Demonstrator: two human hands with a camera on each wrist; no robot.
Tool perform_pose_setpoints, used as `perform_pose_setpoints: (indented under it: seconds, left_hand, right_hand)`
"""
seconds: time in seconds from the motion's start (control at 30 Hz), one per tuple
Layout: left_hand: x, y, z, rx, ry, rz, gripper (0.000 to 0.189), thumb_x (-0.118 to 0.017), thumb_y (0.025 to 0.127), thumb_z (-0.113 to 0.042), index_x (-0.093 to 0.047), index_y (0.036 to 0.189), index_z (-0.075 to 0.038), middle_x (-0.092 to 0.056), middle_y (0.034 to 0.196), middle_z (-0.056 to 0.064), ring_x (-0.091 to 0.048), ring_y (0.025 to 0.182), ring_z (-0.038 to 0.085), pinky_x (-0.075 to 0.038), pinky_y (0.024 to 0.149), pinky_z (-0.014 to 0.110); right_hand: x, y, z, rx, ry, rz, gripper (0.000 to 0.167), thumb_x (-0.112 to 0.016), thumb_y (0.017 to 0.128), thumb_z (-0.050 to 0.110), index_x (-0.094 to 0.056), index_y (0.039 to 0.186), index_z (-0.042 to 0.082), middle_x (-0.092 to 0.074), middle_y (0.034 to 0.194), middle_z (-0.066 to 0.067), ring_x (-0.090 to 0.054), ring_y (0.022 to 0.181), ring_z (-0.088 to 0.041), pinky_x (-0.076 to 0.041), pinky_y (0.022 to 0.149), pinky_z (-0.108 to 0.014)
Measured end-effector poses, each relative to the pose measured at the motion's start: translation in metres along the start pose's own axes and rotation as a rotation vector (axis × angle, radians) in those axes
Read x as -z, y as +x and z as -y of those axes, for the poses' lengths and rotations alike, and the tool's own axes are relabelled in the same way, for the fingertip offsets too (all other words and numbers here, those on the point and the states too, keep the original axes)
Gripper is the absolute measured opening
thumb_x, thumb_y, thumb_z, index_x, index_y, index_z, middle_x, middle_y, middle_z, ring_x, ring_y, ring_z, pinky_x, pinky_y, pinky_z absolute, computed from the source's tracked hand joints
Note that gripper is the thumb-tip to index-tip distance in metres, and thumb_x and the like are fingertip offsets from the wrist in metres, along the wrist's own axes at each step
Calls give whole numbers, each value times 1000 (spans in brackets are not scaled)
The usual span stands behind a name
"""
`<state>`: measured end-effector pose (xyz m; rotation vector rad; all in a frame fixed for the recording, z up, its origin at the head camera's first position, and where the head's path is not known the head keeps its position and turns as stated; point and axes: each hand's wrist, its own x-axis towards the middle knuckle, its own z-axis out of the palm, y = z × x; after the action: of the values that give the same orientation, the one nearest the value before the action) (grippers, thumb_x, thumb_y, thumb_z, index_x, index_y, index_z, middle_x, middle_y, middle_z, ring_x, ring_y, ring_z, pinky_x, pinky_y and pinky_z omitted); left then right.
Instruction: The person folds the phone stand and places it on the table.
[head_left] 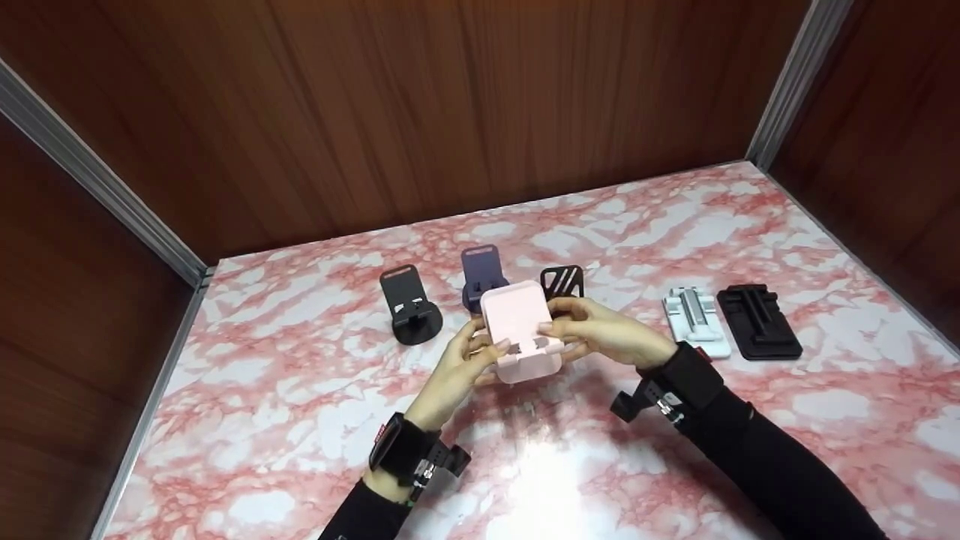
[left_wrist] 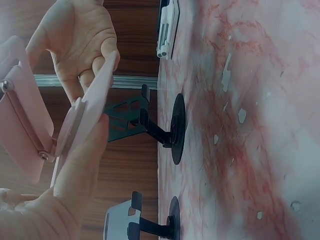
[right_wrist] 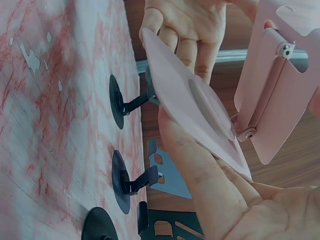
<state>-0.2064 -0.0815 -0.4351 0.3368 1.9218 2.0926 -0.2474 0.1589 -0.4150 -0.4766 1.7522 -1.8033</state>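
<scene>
Both hands hold a pink phone stand (head_left: 517, 315) up over the marbled table. My left hand (head_left: 457, 360) grips its left edge, thumb on the front near the lower lip. On the other side my right hand (head_left: 611, 330) grips the right edge, its thumb also on the front. In the left wrist view, the stand's round-cornered base plate (left_wrist: 90, 117) lies between the two hands, joined by a hinged arm (left_wrist: 25, 120) to the tilted panel. The right wrist view shows the hinge screw (right_wrist: 286, 51) and the panel (right_wrist: 280, 95) standing away from the base.
Behind the hands stand a black phone stand (head_left: 416, 322), a purple one (head_left: 481, 264) and a slotted black one (head_left: 562, 279), partly hidden. Farther right lie a folded white stand (head_left: 697, 322) and a folded black one (head_left: 761, 322). Brown wood-grain panels (head_left: 480, 112) enclose the table.
</scene>
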Motion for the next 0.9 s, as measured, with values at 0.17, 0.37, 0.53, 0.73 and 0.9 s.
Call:
perform_pose_setpoints:
  seconds: [0.17, 0.37, 0.53, 0.73, 0.9]
  left_hand:
    - [0, 0, 0, -11, 0, 4, 60, -64, 93, -20, -36, 141, 3, -58, 121, 20, -61, 104, 27, -52, 89, 45]
    - [0, 0, -1, -9, -4, -1, 61, -65, 92, -18, -36, 140, 3, -58, 118, 20, -63, 101, 26, -54, 85, 43]
    - [0, 1, 0, -11, -2, -5, 60, -66, 91, -16, -36, 139, 4, -58, 116, 20, -63, 97, 25, -55, 84, 41]
    - [1, 1, 1, -11, -20, -1, 61, -67, 90, -13, -36, 139, 5, -58, 117, 21, -63, 96, 26, -55, 84, 44]
    - [1, 1, 1, -21, -25, 5, 60, -66, 90, -9, -36, 139, 6, -58, 116, 21, -64, 95, 26, -56, 82, 42]
  right_hand:
    - [-1, 0, 1, -2, 1, 7, 62, -65, 93, 20, -34, 137, -10, -62, 111, -14, -65, 95, -22, -57, 80, -41]
    - [-1, 1, 0, 11, -11, 29, 57, -64, 94, 18, -37, 135, -10, -62, 111, -15, -64, 95, -24, -57, 78, -41]
    - [0, 2, 0, 30, -27, 42, 51, -63, 94, 17, -41, 131, -9, -63, 107, -16, -65, 92, -23, -58, 75, -40]
    - [-1, 1, 0, 30, -33, 33, 52, -63, 93, 15, -40, 131, -11, -63, 106, -16, -65, 90, -24, -59, 73, -40]
    - [-1, 2, -1, 21, -57, 13, 52, -66, 92, 15, -41, 131, -10, -64, 106, -16, -65, 90, -23, -59, 71, -38]
